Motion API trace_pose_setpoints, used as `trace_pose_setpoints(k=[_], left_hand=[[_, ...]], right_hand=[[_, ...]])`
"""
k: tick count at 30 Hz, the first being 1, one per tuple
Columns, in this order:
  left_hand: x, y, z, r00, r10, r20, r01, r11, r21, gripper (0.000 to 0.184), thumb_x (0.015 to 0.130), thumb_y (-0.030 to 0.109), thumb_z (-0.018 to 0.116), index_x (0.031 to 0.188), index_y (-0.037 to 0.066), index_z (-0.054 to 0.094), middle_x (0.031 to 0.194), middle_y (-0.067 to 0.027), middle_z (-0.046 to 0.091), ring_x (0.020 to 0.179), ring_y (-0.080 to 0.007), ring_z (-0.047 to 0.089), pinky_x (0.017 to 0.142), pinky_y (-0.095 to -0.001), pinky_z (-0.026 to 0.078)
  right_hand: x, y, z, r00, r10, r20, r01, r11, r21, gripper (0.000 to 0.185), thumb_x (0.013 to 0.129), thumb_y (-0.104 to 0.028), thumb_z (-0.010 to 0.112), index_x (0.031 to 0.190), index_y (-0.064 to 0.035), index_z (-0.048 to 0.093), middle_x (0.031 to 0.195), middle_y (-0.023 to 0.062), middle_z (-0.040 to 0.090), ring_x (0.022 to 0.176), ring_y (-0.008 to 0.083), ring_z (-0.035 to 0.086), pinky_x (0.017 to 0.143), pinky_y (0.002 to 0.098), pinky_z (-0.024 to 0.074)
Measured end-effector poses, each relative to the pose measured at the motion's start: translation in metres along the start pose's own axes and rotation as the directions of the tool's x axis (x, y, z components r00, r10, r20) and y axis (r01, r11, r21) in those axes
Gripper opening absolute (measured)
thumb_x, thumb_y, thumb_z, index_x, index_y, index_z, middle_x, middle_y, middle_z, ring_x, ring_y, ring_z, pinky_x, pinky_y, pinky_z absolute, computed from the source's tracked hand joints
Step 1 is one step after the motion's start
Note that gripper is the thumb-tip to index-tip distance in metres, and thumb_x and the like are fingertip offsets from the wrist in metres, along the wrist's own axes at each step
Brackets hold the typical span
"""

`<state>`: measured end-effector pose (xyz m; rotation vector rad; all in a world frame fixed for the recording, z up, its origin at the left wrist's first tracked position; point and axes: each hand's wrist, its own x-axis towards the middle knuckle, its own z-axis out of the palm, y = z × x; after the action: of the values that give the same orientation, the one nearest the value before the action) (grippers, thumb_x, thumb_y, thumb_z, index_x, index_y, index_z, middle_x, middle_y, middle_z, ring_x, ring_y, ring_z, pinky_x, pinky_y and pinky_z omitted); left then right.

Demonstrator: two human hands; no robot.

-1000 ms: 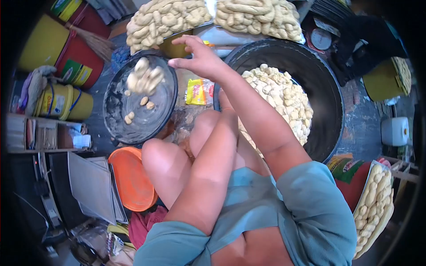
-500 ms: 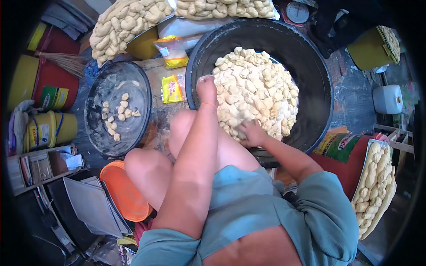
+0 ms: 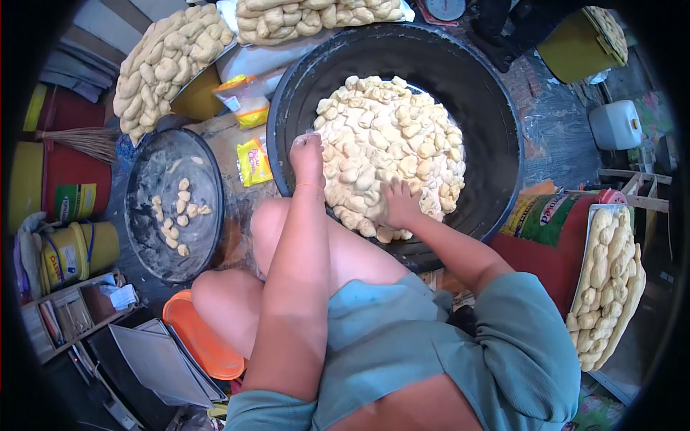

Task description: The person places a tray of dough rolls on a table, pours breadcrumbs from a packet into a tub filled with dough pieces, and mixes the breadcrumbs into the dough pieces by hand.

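Observation:
A wide black tub (image 3: 512, 179) holds a heap of pale, flour-dusted dough pieces (image 3: 388, 147). My left hand (image 3: 307, 152) is closed in a fist at the heap's left edge, just inside the tub. Whatever its fingers may hold is hidden. Lower on the heap lies my right hand (image 3: 400, 204), palm down with its fingers spread across the dough. To the left, a shallow dark basin (image 3: 147, 208) dusted with flour contains several small dough lumps (image 3: 182, 208).
Yellow packets (image 3: 253, 162) lie between basin and tub. Trays of shaped dough (image 3: 169, 68) stand behind, and another dough tray (image 3: 602, 287) is at right by a red container (image 3: 532, 248). An orange basin (image 3: 205, 337) is at lower left. A person's dark-clothed leg (image 3: 528, 32) shows at top right.
The view has shifted, so the tub and basin sit further left. My right hand has moved from the heap's near edge further onto the dough, its fingers now spread. The left stays in a fist.

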<state>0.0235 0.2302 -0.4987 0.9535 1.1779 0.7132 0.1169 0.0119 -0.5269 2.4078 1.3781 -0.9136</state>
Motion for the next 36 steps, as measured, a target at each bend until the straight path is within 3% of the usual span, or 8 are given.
trace_pose_setpoints(k=[4, 9, 12, 16, 19, 26, 32, 36], left_hand=[[-0.003, -0.002, 0.000, 0.999, -0.022, 0.023, 0.022, 1.000, 0.015, 0.022, 0.083, 0.019, 0.056, 0.098, 0.003, 0.060, 0.083, -0.0038, 0.059, 0.071, -0.0123, 0.055, 0.055, -0.0234, 0.037], [-0.009, 0.003, 0.001, 0.998, -0.030, 0.056, 0.028, 0.999, 0.034, 0.023, 0.084, 0.020, 0.056, 0.100, 0.003, 0.059, 0.085, -0.0041, 0.059, 0.072, -0.0132, 0.056, 0.061, -0.0257, 0.040], [-0.005, 0.002, 0.001, 0.997, -0.038, 0.066, 0.036, 0.999, 0.041, 0.024, 0.084, 0.020, 0.056, 0.100, 0.003, 0.059, 0.086, -0.0041, 0.059, 0.073, -0.0137, 0.057, 0.062, -0.0262, 0.041], [-0.007, 0.005, 0.005, 0.994, -0.068, 0.080, 0.067, 0.998, 0.021, 0.023, 0.084, 0.020, 0.057, 0.101, 0.003, 0.059, 0.086, -0.0041, 0.059, 0.074, -0.0137, 0.057, 0.063, -0.0262, 0.041], [-0.010, 0.001, 0.003, 0.991, -0.057, 0.122, 0.048, 0.996, 0.080, 0.023, 0.084, 0.020, 0.057, 0.100, 0.004, 0.058, 0.086, -0.0043, 0.059, 0.074, -0.0136, 0.057, 0.063, -0.0262, 0.042], [-0.012, 0.008, 0.002, 0.993, -0.076, 0.092, 0.073, 0.997, 0.036, 0.022, 0.085, 0.019, 0.057, 0.100, 0.004, 0.057, 0.085, -0.0044, 0.058, 0.073, -0.0133, 0.056, 0.062, -0.0256, 0.041], [-0.012, 0.011, 0.005, 0.990, -0.078, 0.119, 0.072, 0.996, 0.052, 0.023, 0.085, 0.019, 0.057, 0.101, 0.003, 0.058, 0.085, -0.0042, 0.058, 0.072, -0.0129, 0.056, 0.061, -0.0255, 0.042], [-0.009, 0.007, 0.002, 0.992, -0.070, 0.108, 0.067, 0.997, 0.036, 0.022, 0.085, 0.019, 0.057, 0.100, 0.003, 0.058, 0.085, -0.0044, 0.058, 0.071, -0.0127, 0.056, 0.060, -0.0251, 0.042]], right_hand=[[0.008, 0.060, 0.008, 0.970, -0.202, -0.134, 0.239, 0.888, 0.393, 0.089, 0.070, -0.056, 0.068, 0.139, -0.0125, 0.035, 0.146, 0.0177, 0.027, 0.136, 0.0394, 0.023, 0.106, 0.0579, 0.0247], [0.106, 0.133, 0.053, 0.846, 0.480, -0.232, -0.158, 0.642, 0.750, 0.088, 0.075, -0.060, 0.062, 0.144, -0.0161, 0.029, 0.147, 0.0266, 0.019, 0.138, 0.0400, 0.018, 0.107, 0.0562, 0.0244], [0.064, 0.039, 0.029, 0.875, 0.449, -0.179, -0.284, 0.778, 0.560, 0.088, 0.077, -0.063, 0.057, 0.145, -0.0153, 0.027, 0.148, 0.0308, 0.010, 0.138, 0.0470, 0.009, 0.104, 0.0654, 0.0207], [-0.005, 0.017, 0.029, 0.983, -0.130, -0.127, 0.129, 0.991, -0.019, 0.076, 0.074, -0.055, 0.064, 0.137, -0.0186, 0.042, 0.149, 0.0279, 0.014, 0.136, 0.0472, 0.017, 0.103, 0.0646, 0.0234], [0.018, 0.065, 0.028, 0.929, -0.286, -0.235, 0.302, 0.953, 0.033, 0.080, 0.071, -0.058, 0.066, 0.137, -0.0186, 0.042, 0.149, 0.0233, 0.016, 0.135, 0.0428, 0.022, 0.104, 0.0637, 0.0214], [0.084, 0.041, 0.001, 0.804, 0.578, -0.143, -0.361, 0.664, 0.654, 0.087, 0.072, -0.058, 0.065, 0.141, -0.0136, 0.035, 0.150, 0.0240, 0.010, 0.139, 0.0395, 0.012, 0.107, 0.0622, 0.0145], [0.023, 0.016, -0.002, 0.901, -0.292, -0.321, 0.333, 0.940, 0.080, 0.062, 0.074, -0.041, 0.067, 0.130, -0.0213, 0.050, 0.137, 0.0229, 0.035, 0.124, 0.0350, 0.037, 0.103, 0.0555, 0.0257], [0.065, 0.066, 0.003, 0.867, 0.232, -0.441, 0.031, 0.859, 0.512, 0.080, 0.073, -0.049, 0.070, 0.138, -0.0133, 0.042, 0.139, 0.0272, 0.033, 0.133, 0.0385, 0.030, 0.105, 0.0453, 0.0340]])
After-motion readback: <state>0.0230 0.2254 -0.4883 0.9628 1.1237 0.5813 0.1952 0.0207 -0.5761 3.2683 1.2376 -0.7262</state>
